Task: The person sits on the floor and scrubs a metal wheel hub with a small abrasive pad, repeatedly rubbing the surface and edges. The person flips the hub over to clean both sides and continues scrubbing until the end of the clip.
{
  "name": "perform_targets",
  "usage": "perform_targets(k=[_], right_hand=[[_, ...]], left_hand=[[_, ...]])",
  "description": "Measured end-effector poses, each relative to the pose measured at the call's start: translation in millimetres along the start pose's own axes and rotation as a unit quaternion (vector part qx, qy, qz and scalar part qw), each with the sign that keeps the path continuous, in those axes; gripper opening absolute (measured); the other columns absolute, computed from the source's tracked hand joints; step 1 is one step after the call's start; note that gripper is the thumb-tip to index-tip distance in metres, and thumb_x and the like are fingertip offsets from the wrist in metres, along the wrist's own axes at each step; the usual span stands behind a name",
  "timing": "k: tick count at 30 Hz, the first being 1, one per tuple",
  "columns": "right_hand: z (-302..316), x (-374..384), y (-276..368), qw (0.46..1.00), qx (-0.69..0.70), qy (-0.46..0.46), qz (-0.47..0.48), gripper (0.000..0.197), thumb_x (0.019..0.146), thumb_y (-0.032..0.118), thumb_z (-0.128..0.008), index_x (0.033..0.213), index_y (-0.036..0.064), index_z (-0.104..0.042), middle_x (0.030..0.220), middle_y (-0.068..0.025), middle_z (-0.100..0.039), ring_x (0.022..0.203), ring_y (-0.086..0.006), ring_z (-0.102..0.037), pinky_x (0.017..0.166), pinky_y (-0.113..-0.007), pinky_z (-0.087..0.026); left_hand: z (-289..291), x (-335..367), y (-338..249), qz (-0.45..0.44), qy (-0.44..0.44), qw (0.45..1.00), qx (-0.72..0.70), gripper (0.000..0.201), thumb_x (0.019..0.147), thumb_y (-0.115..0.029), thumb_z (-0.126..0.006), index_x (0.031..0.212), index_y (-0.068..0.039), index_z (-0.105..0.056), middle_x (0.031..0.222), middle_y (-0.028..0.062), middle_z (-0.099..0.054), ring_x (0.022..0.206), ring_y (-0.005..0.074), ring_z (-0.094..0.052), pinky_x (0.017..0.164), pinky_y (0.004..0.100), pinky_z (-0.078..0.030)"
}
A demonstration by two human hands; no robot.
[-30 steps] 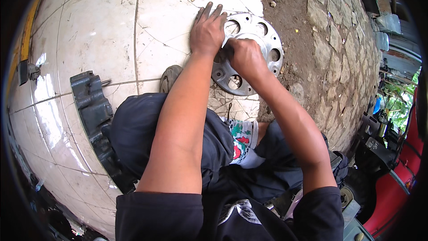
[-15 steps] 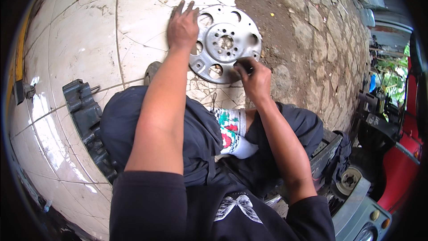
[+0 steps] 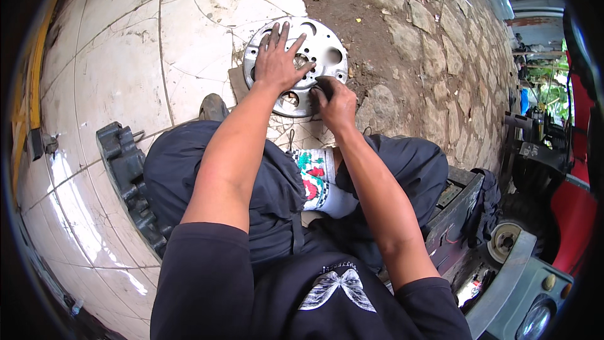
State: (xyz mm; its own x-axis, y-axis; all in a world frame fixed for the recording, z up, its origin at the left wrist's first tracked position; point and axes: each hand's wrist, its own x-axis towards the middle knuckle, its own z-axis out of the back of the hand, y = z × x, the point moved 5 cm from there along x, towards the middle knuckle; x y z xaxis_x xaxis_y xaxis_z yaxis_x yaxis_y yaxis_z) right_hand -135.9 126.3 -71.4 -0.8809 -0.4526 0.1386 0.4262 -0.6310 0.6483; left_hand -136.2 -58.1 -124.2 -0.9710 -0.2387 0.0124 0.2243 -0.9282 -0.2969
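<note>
A left hand (image 3: 275, 66) is resting, fingers spread, on a round, silver, hole-pierced metal disc (image 3: 319, 44) — lying on cracked white tiles (image 3: 201, 32) — while the right hand (image 3: 338, 106) is curling at its near-right side, any pinch unclear.

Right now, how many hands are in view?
2: the left hand, fingers spread over the metal disc; the right hand, fingers curled at the disc's lower-right part. Neither is fully hidden.

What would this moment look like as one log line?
Left hand: spread on silver holed disc | right hand: fingers bent at disc's near-right edge, contents unclear | dark metal part: on tiled floor, left
</note>
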Motion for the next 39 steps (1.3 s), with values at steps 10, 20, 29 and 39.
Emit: perform_targets(k=[10,20,29,39], right_hand=[[76.3,-32.1,8.6,0.974,0.053,-0.134,-0.175,0.033,0.092,0.02,-0.084,0.121,0.0057,-0.078,0.107,-0.0135,-0.082,0.097,-0.0201,-0.079,0.09,-0.034,-0.059],[29.8,-18.5,-5.3,0.986,0.077,-0.077,-0.128,0.027,0.089,0.018,-0.083,0.111,0.0029,-0.078,0.103,-0.0174,-0.08,0.094,-0.0293,-0.079,0.088,-0.039,-0.06],[0.2,22.5,-15.8,0.996,-0.012,-0.068,-0.065,0.02,0.089,0.009,-0.079,0.108,0.0021,-0.079,0.102,-0.0197,-0.079,0.092,-0.0357,-0.078,0.087,-0.042,-0.061],[-9.9,29.8,-17.2,0.996,-0.052,-0.067,-0.007,0.009,0.086,0.005,-0.077,0.095,0.0028,-0.077,0.093,-0.0173,-0.078,0.086,-0.0377,-0.075,0.08,-0.045,-0.058]], left_hand=[[6.9,6.0,26.5,-0.015,0.028,0.999,-0.041,0.07,0.097,-0.034,-0.064,0.164,-0.033,-0.043,0.178,0.0107,-0.021,0.165,0.0307,-0.019,0.132,0.049,-0.025],[18.2,-15.6,43.4,0.015,-0.032,0.997,-0.062,0.068,0.093,-0.028,-0.063,0.16,-0.024,-0.05,0.174,0.017,-0.031,0.163,0.0343,-0.024,0.134,0.0462,-0.021],[0.5,-17.5,15.4,0.118,-0.06,0.991,0.034,0.071,0.105,-0.059,-0.047,0.165,-0.022,-0.043,0.177,0.0178,-0.023,0.163,0.0376,-0.021,0.134,0.0508,-0.009],[7.0,-17.8,9.2,0.084,-0.042,0.996,0.006,0.071,0.101,-0.064,-0.052,0.165,-0.035,-0.043,0.176,0.0171,-0.024,0.162,0.0404,-0.022,0.134,0.0562,-0.008]])
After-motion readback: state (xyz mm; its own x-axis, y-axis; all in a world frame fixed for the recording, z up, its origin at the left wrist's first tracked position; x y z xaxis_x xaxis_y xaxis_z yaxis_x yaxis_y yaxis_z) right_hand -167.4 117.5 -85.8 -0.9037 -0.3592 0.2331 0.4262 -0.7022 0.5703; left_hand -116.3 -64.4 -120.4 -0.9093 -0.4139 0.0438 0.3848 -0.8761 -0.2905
